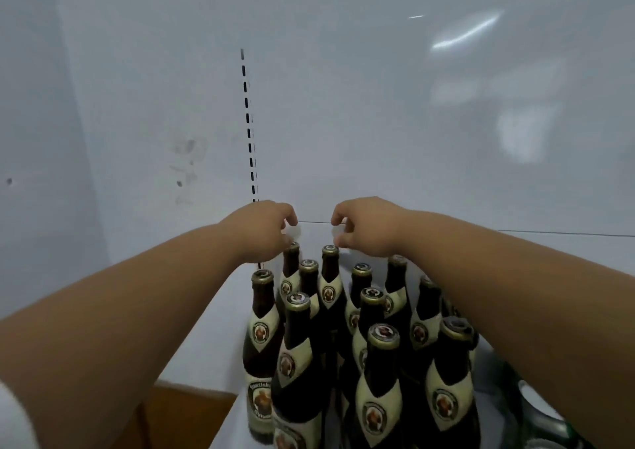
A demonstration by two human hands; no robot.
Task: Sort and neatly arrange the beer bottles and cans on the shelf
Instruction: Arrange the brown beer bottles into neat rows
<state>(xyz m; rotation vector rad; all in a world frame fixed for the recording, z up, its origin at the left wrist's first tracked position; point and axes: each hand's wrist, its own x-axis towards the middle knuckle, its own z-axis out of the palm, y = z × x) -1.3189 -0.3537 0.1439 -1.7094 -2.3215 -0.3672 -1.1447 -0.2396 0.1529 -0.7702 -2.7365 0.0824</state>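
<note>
Several dark brown beer bottles (343, 328) with gold caps and cream labels stand tightly grouped on the white shelf (220, 314). My left hand (264, 228) reaches over them to the back row. Its curled fingers hover just above the cap of a rear bottle (291, 263). My right hand (367, 225) mirrors it, with finger and thumb apart just above and to the right of the neighbouring rear bottle's cap (330, 250). Neither hand holds anything that I can see. My right forearm covers part of the bottles on the right.
The white back panel (378, 105) rises straight behind the bottles, with a slotted upright strip (249, 132) left of centre. A white side wall (34, 139) closes the left. A green bottle (549, 424) lies at the lower right. A brown surface (178, 414) shows below the shelf's front edge.
</note>
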